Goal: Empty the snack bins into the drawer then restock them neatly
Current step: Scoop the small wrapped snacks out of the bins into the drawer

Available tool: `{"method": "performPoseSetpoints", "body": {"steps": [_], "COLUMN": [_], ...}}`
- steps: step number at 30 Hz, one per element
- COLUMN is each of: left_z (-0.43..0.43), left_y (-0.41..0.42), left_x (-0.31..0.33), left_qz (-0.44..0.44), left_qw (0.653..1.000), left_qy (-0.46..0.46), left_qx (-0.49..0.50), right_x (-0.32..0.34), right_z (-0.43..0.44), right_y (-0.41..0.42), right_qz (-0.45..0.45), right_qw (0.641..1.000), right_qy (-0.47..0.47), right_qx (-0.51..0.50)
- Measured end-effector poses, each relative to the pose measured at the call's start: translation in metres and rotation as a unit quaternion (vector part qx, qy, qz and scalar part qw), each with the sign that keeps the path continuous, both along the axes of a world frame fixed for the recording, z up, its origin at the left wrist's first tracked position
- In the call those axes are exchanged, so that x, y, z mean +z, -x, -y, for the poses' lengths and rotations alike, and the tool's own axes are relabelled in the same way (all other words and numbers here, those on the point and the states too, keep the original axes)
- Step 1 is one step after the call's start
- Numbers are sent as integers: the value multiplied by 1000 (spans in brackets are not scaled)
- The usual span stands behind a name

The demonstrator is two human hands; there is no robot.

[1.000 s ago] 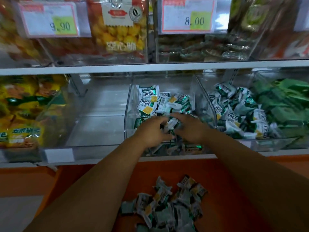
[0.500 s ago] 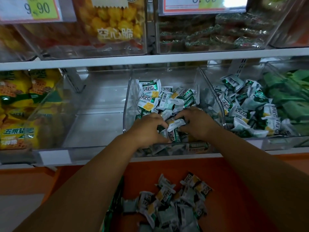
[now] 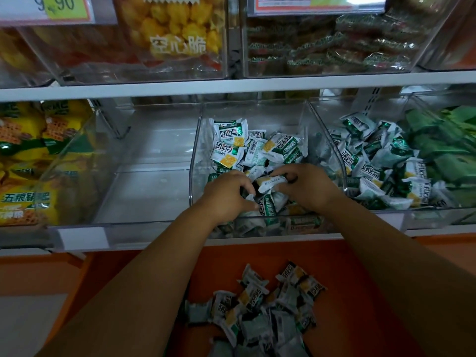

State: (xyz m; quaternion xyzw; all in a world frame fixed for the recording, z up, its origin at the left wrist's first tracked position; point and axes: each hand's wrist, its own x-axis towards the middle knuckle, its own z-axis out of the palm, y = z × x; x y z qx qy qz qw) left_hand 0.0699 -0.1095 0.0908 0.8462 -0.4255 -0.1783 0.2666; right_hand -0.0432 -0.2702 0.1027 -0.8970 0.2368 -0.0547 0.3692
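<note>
Shelving [image 3: 154, 87] carries the bin [image 3: 194, 161]. My left hand [image 3: 228, 195] and right hand [image 3: 307, 188] curl round packets [image 3: 270, 181] inside it, above the drawer [image 3: 360, 292]. I judge loose handfuls could spill past its edge.

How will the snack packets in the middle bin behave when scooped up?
Probably light: the snack packets are small sealed pouches, heaped. Their glossy wrappers look slippery, so some may slip between the left hand and right hand. Flat, so unlikely to roll.
</note>
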Motion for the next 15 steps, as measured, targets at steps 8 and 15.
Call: {"method": "performPoseSetpoints", "body": {"steps": [8, 15], "left_z": [-3, -4], "left_y": [4, 6], "left_x": [-3, -2], "left_qz": [-51, -53], "left_qw": [995, 991], "left_qy": [71, 99], "left_qx": [49, 69], "right_x": [-3, -5], "right_z": [1, 3], "right_y": [-3, -5], "right_qz": [-79, -70], "right_qw": [994, 994], "right_qy": [-69, -70], "right_qx": [30, 33]}}
